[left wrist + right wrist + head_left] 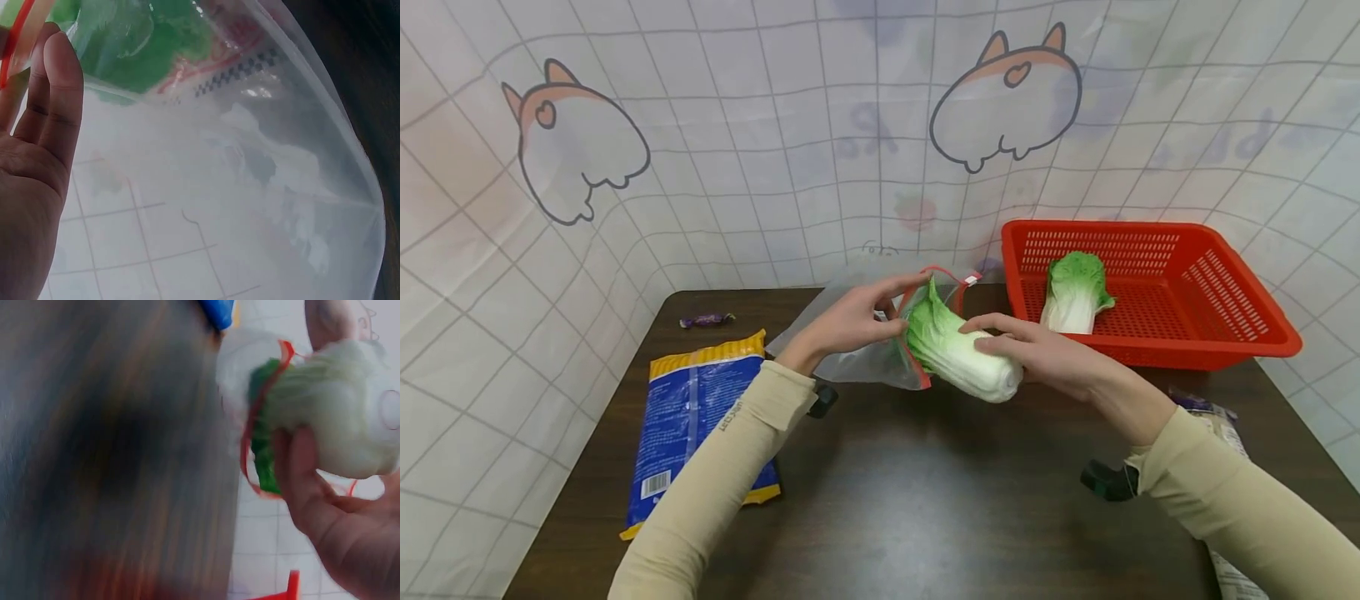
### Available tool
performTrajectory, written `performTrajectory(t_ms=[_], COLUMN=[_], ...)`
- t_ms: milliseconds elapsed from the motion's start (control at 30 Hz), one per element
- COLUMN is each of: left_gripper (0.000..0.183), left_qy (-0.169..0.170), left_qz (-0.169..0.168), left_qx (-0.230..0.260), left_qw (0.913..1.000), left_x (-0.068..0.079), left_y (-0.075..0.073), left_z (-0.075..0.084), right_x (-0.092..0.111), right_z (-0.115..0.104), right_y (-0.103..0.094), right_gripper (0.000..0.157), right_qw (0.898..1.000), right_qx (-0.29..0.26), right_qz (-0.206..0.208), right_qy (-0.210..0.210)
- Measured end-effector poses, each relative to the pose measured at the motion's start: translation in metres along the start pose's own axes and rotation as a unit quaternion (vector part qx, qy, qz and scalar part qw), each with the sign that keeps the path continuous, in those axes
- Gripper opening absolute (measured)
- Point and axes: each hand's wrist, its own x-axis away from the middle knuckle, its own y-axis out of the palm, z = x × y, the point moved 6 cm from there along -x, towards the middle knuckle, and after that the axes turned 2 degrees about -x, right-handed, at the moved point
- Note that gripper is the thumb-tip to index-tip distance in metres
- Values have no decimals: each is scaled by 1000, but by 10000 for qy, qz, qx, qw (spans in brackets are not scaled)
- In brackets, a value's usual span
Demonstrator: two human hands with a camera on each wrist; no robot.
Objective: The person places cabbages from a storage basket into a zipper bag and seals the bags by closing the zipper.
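A Chinese cabbage point(972, 361) with a white base and green leaves lies slanted at the mouth of a clear zip bag point(868, 368), leafy end inside the red-edged opening. My right hand point(1048, 357) grips the white part, which stays outside the bag. The right wrist view shows the cabbage point(340, 406) held between thumb and fingers. With my left hand point(850, 321) I hold the bag at its red rim. Through the clear film in the left wrist view, green leaves and a printed checkered mark show beside the left hand point(44, 137).
A red plastic basket point(1187, 340) at the back right holds another Chinese cabbage point(1073, 296). On the left lie a blue-and-yellow packet point(681, 417) and a small purple wrapped candy point(707, 320). Another packet point(1225, 429) is partly hidden under the right forearm. A patterned curtain hangs behind the dark table point(910, 508).
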Motion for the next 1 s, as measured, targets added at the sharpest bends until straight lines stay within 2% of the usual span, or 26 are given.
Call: performTrajectory(t_ms=[67, 133, 200, 267, 333, 400, 500, 567, 633, 700, 800, 867, 1000], left_gripper=[66, 65, 65, 64, 64, 63, 61, 60, 60, 60, 61, 61, 62], left_qy=[62, 107, 128, 100, 84, 95, 160, 197, 206, 208, 129, 54, -107], left_qz=[-20, -46, -63, -31, -10, -27, -116, -179, -218, -243, -298, -344, -362], left_qx=[-30, -63, -99, -111, -176, -263, -354, -327, -289, -236, -198, -157, -236], left_qw=[10000, 9999, 9998, 9999, 9998, 9996, 9992, 9991, 9991, 9992, 9993, 9993, 9990], left_x=[0, 0, 1, 1, 0, -1, -3, -5, -5, -5, -3, -2, -1], left_y=[0, 1, 2, 2, 1, 2, 4, 5, 6, 7, 9, 10, 11], left_z=[1, 1, 1, 0, 0, 0, 4, 7, 10, 11, 9, 6, 2], right_x=[-1, -2, -4, -6, -7, -7, -8, -9, -10, -12, -13, -14, -12], right_z=[2, 2, 3, 4, 5, 5, 4, 4, 4, 5, 8, 12, 17], right_y=[-1, -1, -2, -4, -6, -6, 2, 8, 11, 8, 3, 2, 5], right_gripper=[41, 41, 43, 49, 54, 58, 58, 56, 53, 52, 55, 56, 53], right_qw=[9977, 9957, 9983, 9990, 9934, 9870, 9885, 9936, 9975, 9975, 9931, 9921, 9969], right_qx=[678, 921, 568, -109, -827, -1264, -1324, -1068, -656, -516, -841, -1084, -783], right_qz=[-36, -28, 90, 396, 775, 993, 730, 378, 257, 472, 802, 621, 18], right_qy=[-26, -32, 52, 148, 172, 96, 43, 39, -18, -82, -162, -112, 29])
